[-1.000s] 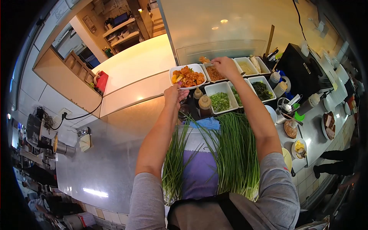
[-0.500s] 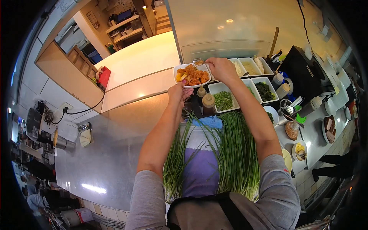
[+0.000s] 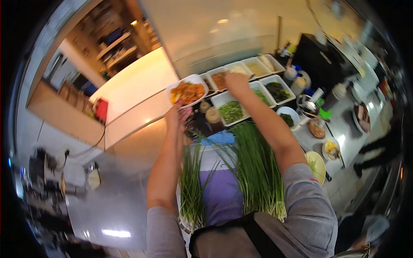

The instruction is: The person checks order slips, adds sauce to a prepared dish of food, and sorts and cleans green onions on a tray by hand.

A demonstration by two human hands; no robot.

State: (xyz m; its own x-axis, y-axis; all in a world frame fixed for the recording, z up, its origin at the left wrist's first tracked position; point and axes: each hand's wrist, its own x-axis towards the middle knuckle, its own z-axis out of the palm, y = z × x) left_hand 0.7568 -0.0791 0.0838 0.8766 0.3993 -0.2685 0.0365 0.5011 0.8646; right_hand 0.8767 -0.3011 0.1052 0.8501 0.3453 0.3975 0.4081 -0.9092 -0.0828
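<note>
Evidently, the left hand [image 3: 176, 115] grips the near edge of the white dish [image 3: 198, 80] beside the food trays [image 3: 237, 121], whose sauced food [image 3: 188, 93] could spill should that one-sided hold slacken, while the right hand [image 3: 236, 83], apart, hovers over them, grip too blurred to tell.

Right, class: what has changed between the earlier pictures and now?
The right hand has moved away from the white dish, rightward over the back row of white containers; whether it still holds the spoon seen earlier cannot be made out. The view has swung. The left hand still holds the dish, and the green stalks lie as before.
</note>
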